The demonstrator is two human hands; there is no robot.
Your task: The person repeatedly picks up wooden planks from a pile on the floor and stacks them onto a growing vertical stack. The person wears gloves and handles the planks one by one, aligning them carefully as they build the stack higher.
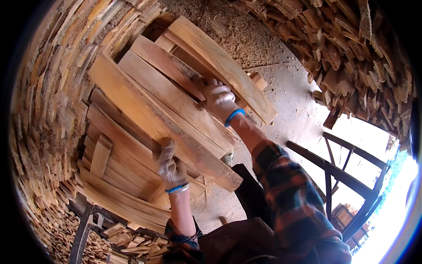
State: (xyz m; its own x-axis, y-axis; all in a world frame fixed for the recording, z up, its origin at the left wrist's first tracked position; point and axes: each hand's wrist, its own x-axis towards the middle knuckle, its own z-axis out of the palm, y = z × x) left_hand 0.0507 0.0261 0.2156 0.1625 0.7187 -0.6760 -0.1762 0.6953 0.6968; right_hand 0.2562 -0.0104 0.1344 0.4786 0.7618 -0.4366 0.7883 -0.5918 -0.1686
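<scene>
The left hand, in a whitish knit glove with a blue cuff, grasps the lower-left edge of a long, thick, yellowish-brown wooden plank. This plank lies diagonally from upper left to lower right, above a stack of pale brown wooden boards. The right hand, gloved alike, has its fingers curled tightly around the edge of a narrow reddish-brown board. Between that board and the plank runs a broad, smooth, light tan board. Beyond the right hand, a wide yellowish board with visible grain slants the same way.

A short, pale wooden block rests across the stack, left of the left hand. A tall wall of layered, rough wooden strips curves along the left side, and a heap of brown split wood fills the upper right. Loose brown sawdust covers part of the grey floor. A dark metal frame stands right of the plaid right sleeve.
</scene>
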